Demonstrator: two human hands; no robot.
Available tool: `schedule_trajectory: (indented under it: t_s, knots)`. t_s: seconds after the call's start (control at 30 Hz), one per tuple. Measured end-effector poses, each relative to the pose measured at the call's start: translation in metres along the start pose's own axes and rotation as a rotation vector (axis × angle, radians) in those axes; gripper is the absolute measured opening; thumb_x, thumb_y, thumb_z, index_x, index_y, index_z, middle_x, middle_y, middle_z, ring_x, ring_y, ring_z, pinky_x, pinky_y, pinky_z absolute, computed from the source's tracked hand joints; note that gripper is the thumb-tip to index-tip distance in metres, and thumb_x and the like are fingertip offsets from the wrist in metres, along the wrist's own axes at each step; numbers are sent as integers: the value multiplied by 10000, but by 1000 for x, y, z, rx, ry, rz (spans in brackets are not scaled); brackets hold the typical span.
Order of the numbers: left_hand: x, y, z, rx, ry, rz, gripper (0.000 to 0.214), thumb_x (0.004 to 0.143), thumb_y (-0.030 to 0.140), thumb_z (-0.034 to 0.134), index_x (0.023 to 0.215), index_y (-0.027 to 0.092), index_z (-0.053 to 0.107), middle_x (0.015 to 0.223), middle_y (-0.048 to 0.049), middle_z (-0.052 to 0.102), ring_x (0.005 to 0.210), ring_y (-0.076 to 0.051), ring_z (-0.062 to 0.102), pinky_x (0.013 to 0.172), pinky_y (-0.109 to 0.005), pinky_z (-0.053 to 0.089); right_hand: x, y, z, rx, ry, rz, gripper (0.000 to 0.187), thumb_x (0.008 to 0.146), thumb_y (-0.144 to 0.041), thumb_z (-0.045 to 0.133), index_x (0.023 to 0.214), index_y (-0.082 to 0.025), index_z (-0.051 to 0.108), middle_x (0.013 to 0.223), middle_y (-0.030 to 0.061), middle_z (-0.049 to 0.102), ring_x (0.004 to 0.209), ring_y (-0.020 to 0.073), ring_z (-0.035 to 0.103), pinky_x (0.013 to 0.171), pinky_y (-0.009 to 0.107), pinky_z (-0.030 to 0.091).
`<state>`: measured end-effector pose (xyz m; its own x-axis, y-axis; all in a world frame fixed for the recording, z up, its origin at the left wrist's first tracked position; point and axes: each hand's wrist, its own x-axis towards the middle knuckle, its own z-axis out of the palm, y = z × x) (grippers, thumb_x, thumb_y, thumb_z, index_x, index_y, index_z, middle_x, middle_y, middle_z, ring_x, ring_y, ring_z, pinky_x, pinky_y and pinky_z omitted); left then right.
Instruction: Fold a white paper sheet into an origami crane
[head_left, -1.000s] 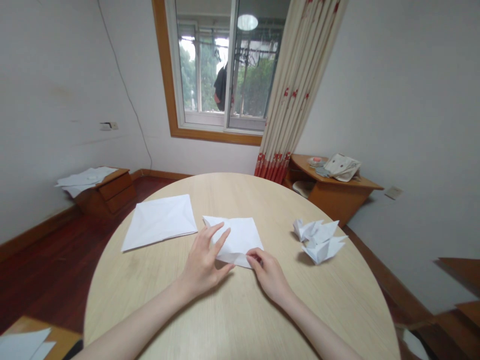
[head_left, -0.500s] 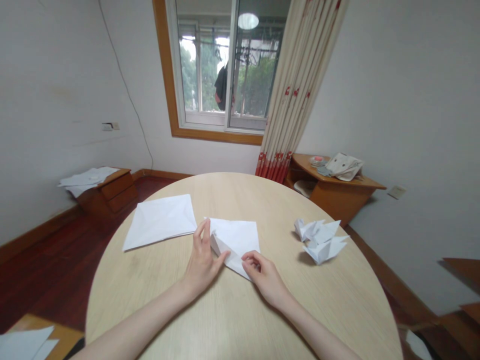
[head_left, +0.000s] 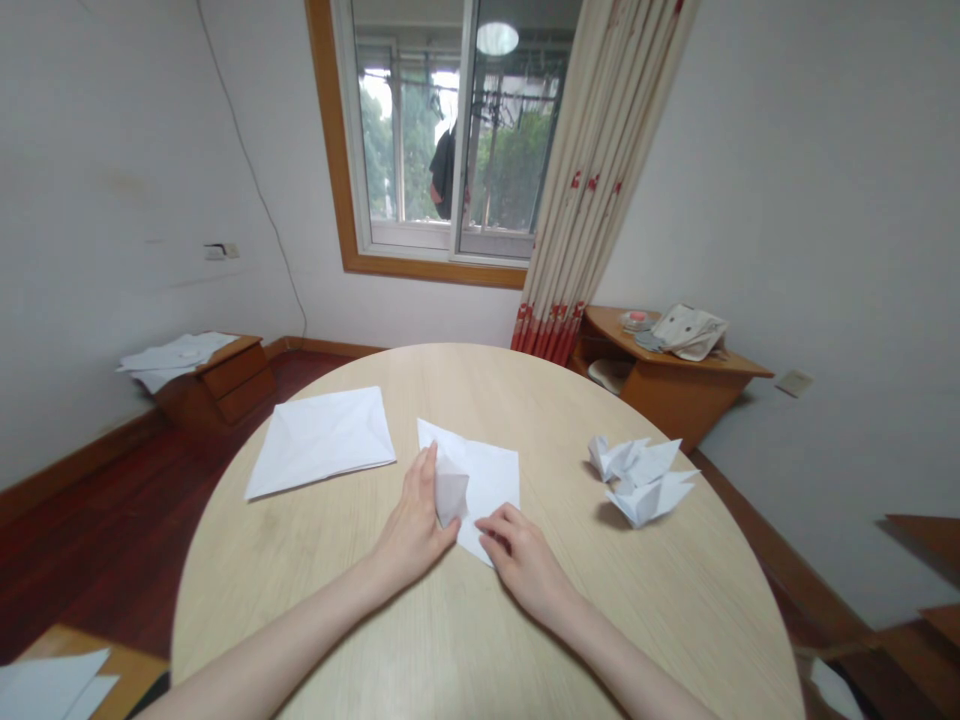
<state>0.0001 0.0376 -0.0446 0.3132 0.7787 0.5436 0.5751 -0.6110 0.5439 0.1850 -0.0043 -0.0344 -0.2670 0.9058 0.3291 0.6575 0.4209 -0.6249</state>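
A partly folded white sheet of paper [head_left: 495, 475] lies on the round table, one flap raised along its left side. My left hand [head_left: 416, 515] holds that flap, fingers along its left edge and thumb at its lower corner. At the lower right of the same sheet, my right hand [head_left: 517, 550] has its fingers curled and pinched on the paper's near edge. The fingertips of both hands partly cover the sheet's lower margin.
A stack of white paper [head_left: 322, 440] lies to the left on the wooden table [head_left: 420, 650]. Several folded paper figures [head_left: 645, 485] stand close together at the right. Beyond the table are a low cabinet [head_left: 660, 390], a small drawer unit [head_left: 236, 380] and a curtain [head_left: 592, 180].
The sheet has turned slightly clockwise, and its left flap has been lifted and opened wider. My left hand has shifted a little right; my right hand has moved slightly left.
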Motion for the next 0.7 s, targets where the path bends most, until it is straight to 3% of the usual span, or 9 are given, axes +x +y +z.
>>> schedule_trajectory:
  t_s: [0.37,0.7]
  knots:
    - [1,-18,8,-89,-36,-58,845,766,210,612,1475,190,153,1474,-174,322,1374,-323,298,1110,-539,277,-2,-4,-17,-381,-139,-195,298,912,-181,497,1176,-259,611,1022,68,579,919,198,565,774,305,491]
    - [2,-18,4,-98,-80,-45,821,769,203,589,1469,164,162,1472,-191,321,1380,-330,281,1115,-558,252,1,-9,-24,-499,-243,-252,336,921,-189,507,1249,-241,556,1063,72,587,930,213,549,769,328,509]
